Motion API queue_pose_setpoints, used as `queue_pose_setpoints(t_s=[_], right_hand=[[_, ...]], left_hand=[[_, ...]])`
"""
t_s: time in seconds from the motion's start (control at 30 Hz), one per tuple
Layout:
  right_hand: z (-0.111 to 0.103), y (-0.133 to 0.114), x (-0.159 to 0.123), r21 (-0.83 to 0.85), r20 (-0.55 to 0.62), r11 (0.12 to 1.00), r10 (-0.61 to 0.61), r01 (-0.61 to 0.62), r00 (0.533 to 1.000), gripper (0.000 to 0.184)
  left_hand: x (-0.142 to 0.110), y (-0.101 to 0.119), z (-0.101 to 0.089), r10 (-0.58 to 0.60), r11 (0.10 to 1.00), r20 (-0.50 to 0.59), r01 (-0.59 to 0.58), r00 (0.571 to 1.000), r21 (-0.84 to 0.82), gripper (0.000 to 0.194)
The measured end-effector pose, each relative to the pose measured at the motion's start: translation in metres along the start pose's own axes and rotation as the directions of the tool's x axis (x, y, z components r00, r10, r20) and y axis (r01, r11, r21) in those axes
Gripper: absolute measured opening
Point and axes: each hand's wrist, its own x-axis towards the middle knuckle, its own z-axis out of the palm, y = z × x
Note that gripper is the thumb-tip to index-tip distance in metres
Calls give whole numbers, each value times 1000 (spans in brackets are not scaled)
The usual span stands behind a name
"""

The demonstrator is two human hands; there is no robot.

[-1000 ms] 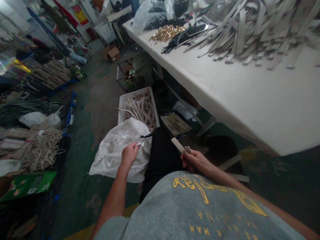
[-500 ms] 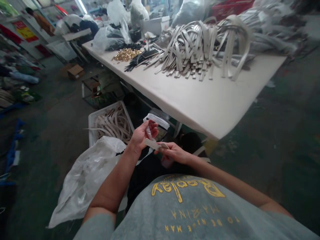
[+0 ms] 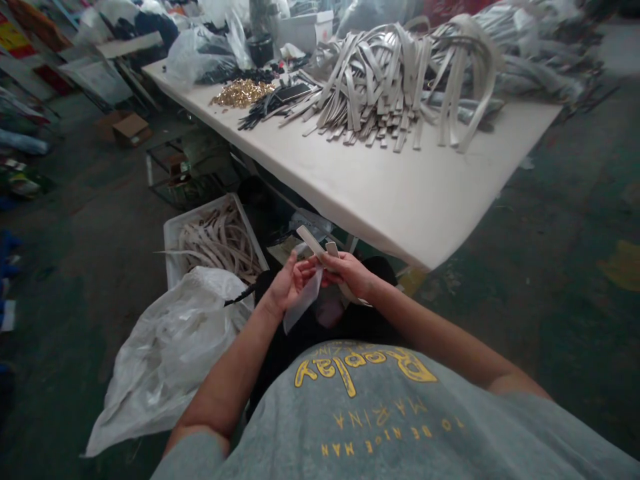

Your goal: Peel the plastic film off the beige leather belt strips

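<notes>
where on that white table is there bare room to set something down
Bare: the near end of the table, between the pale strap pile and the nearest corner, continuing along the right edge. Crowded: from that pile leftward, with black strips, gold-coloured pieces and a plastic bag.

Small gold-coloured pieces (image 3: 243,93) heaped on a pale bench (image 3: 390,200), plastic bag (image 3: 187,57) beyond them, cardboard box (image 3: 132,130) on dark floor (image 3: 530,293)
</notes>
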Motion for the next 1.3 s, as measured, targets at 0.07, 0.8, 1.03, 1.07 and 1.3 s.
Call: queue_pose_setpoints(t_s=[0.07,0.8,1.03,1.07,1.3], right_hand=[[-7,-1,7,-18,-16,1000,5,-5,1000,52],[-20,8,22,-221,-4,956,-197,192,980,49],[-23,16,40,-153,-22,973,-180,174,983,44],[-22,17,44,-146,-16,975,-172,168,985,44],[-19,23,63,-342,-107,938,-101,59,989,58]], left_hand=[[-16,-21,-6,-55,997,20,54,998,52,58],[-68,-60,-3,-159,982,35,162,987,-100,35],[-71,-65,-3,-187,974,43,180,981,140,32],[-70,-65,-4,-202,969,51,191,978,157,30],[-53,-68,-11,-165,983,31,161,986,93,20]])
